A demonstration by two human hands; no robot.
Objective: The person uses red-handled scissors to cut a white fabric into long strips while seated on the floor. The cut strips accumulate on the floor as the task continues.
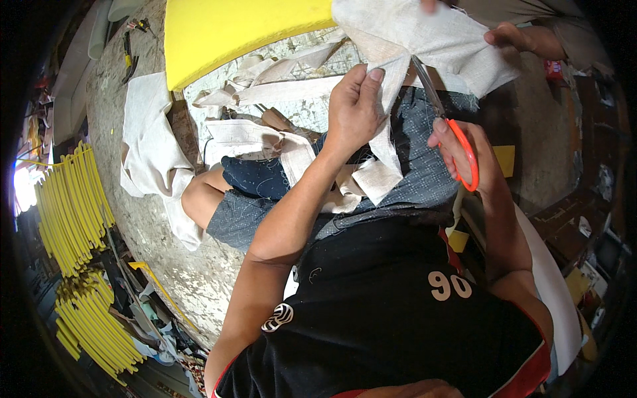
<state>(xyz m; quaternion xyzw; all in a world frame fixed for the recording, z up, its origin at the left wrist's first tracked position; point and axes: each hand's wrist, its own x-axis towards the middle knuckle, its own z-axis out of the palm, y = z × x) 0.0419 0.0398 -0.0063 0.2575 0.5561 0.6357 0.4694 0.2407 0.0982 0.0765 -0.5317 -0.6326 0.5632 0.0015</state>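
Observation:
My left hand is closed on a strip of cream cloth, pinched between thumb and fingers. The strip hangs down over my lap and joins a larger piece of cream cloth above. My right hand grips orange-handled scissors by the loops. Their long metal blades point up to the lower edge of the big cloth, just right of my left hand. Another person's hand holds that cloth at its right side, and a blurred fingertip of a hand shows at the top edge.
A yellow panel lies at the far side of the worn table. Loose cloth strips and a wooden-handled tool are before me. Cream cloth and pliers lie left. Bundled yellow strips stand beyond the left edge.

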